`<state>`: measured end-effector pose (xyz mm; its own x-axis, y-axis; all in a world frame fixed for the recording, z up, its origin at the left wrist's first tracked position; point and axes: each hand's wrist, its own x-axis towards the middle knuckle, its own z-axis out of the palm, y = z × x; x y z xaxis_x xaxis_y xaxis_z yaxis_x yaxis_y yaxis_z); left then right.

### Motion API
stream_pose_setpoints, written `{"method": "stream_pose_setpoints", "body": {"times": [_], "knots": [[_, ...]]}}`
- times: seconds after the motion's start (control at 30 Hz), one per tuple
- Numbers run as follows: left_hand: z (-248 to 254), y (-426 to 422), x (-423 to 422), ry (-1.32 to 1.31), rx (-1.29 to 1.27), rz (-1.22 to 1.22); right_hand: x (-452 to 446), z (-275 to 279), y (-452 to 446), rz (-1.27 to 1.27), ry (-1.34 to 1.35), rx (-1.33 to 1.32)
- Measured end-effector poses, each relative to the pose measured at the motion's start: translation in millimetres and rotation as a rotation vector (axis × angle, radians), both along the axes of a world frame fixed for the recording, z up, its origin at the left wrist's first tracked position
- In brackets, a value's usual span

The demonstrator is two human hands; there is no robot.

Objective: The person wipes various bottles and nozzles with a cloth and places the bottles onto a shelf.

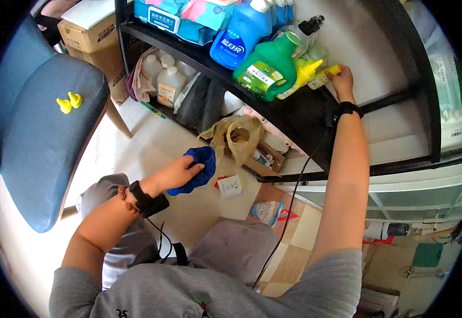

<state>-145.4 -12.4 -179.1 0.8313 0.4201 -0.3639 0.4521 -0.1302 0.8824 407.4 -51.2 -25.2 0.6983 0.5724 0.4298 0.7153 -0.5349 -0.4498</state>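
My left hand (177, 174) is closed on a blue cloth (203, 163), held over the floor in front of my knees. At the right end of the black shelf (308, 115), my right hand (342, 84) grips the cap end of a small yellow bottle (321, 79), which lies tilted. Just left of it leans another yellow bottle (302, 78) with a pointed nozzle. Next to these stands a large green jug (269, 68) with a handle. Behind it is a clear bottle with a black spray top (310, 25), partly hidden.
Blue detergent bottle (237, 38) and wipe packs (180, 21) share the shelf. White bottles (170, 85) and a plastic bag (241, 135) sit below. A blue chair (45, 122) at left carries yellow caps (69, 103). A black cable (289, 212) hangs by my right arm.
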Motion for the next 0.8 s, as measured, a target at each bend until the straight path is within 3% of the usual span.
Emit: {"method": "stream_pose_setpoints", "body": {"times": [0.23,0.33,0.37,0.4,0.43,0.47,0.5,0.53,0.57,0.6,0.63,0.67,0.73,0.77,0.8], "knots": [[-19,5,-1,-0.044,0.068,-0.031,1,1,-8,0.078,0.059,-0.032],[-38,0,5,-0.169,-0.087,0.049,3,-7,-14,0.156,0.005,-0.019],[-37,5,5,-0.186,-0.183,0.037,13,-4,-16,0.097,-0.196,-0.235],[3,9,4,-0.097,-0.294,0.108,-24,13,-18,-0.097,-0.312,-0.465],[-11,13,5,-0.174,-0.239,0.174,-55,15,-34,0.044,-0.182,-0.158],[-17,24,5,-0.05,0.01,0.169,-87,23,-55,0.154,-0.04,0.163],[-18,33,6,-0.094,0.065,0.211,-148,34,-62,0.182,-0.098,0.362],[-3,33,7,-0.207,-0.09,0.328,-200,39,-64,0.247,-0.043,0.634],[-5,36,9,-0.356,-0.052,0.381,-241,31,-77,0.322,0.091,0.698],[12,38,4,-0.283,-0.116,0.39,-279,26,-90,0.393,0.216,0.767],[27,37,2,-0.29,-0.103,0.369,-319,11,-105,0.562,0.367,0.6],[42,34,2,-0.302,-0.091,0.346,-366,-12,-106,0.486,0.437,0.471],[63,31,-3,-0.38,0.355,0.085,-416,-58,-94,0.555,0.886,0.223],[71,27,-5,-0.444,0.603,-0.033,-430,-91,-85,0.515,1.233,0.295],[78,24,-7,-0.519,0.862,-0.118,-441,-111,-76,0.46,1.241,0.27]]}}
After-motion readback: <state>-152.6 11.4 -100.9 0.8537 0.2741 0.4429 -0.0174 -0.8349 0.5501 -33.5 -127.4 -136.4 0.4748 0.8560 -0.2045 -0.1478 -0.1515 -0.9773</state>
